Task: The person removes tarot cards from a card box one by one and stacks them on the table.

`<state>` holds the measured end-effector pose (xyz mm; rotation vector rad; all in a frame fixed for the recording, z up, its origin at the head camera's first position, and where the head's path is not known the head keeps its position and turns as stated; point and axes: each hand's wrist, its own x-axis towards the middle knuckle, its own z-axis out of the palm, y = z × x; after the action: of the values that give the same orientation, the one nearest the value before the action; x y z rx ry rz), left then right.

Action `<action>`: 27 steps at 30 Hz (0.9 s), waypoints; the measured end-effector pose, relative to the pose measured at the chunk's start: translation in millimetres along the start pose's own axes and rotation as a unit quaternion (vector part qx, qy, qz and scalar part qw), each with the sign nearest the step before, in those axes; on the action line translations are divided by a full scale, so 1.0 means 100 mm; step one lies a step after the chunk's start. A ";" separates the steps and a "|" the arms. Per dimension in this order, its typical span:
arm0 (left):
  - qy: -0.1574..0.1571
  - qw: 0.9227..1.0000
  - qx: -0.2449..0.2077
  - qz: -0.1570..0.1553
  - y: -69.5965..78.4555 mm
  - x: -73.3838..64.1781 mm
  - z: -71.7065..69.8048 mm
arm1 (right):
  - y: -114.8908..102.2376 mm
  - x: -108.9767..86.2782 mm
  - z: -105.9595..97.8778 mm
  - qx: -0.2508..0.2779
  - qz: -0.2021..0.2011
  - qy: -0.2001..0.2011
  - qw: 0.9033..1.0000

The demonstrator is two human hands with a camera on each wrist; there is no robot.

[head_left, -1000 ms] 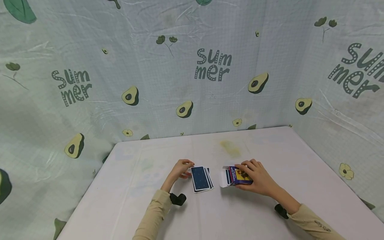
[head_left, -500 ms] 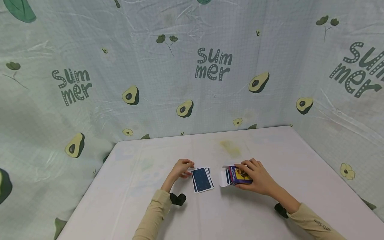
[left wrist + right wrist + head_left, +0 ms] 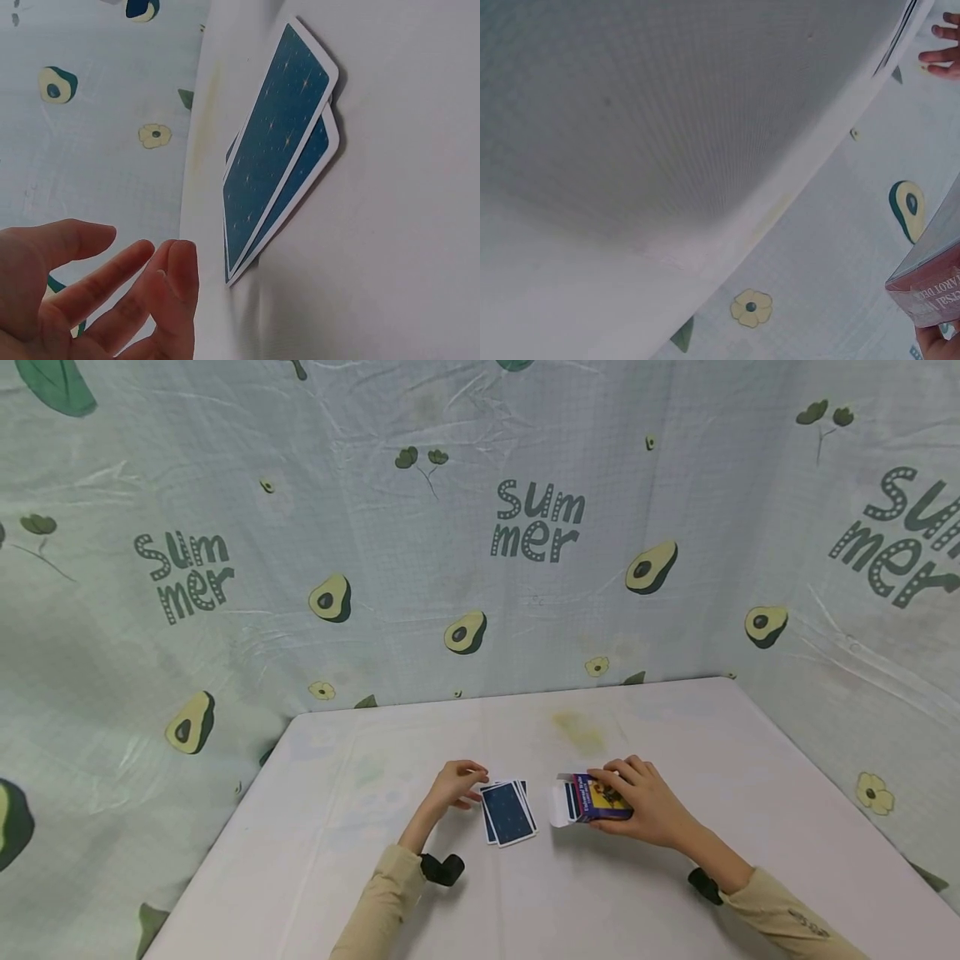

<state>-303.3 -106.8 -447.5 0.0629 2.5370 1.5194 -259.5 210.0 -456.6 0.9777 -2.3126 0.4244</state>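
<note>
Because the right hand (image 3: pixel 651 808) grips the card box (image 3: pixel 600 808) from its far end, thumb along one side and fingers over the other, its open mouth is left uncovered and faces the loose cards (image 3: pixel 512 817); this hold probably serves to steady the box and keep its opening accessible. Whether the box touches the table (image 3: pixel 345 835) or is held slightly above it cannot be told. The left hand (image 3: pixel 453 783) is beside the cards, its fingers loosely bent and grasping nothing; the left wrist view shows a gap between them and the cards, perhaps so as not to disturb the pile. The cards lie on the table between the two hands, overlapping at slightly different angles, which suggests they were not squared up. Their upward sides are deep blue, sprinkled with small golden stars and bordered in white, with rounded corners; how many are stacked is unclear. The box is purple with a yellow picture partly hidden by fingers, and a white flap (image 3: pixel 559 812) stands out at its mouth, where dark and pale bands suggest more cards inside.
</note>
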 end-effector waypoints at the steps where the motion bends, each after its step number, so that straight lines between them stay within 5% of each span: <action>1: 0.001 1.000 -0.002 0.003 0.00 -0.01 0.00 | 0.00 0.00 0.00 0.000 -0.001 0.000 1.000; 15: -0.009 0.999 -0.026 0.044 0.13 -0.24 0.07 | 0.02 0.02 -0.03 0.002 -0.010 0.002 1.000; 27: -0.084 0.988 -0.074 0.103 0.41 -0.58 0.17 | 0.00 0.07 -0.02 0.000 -0.009 -0.005 1.000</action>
<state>-245.4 -79.6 -411.5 0.4260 2.3384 1.6926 -262.2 207.2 -451.0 1.0025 -2.3116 0.4125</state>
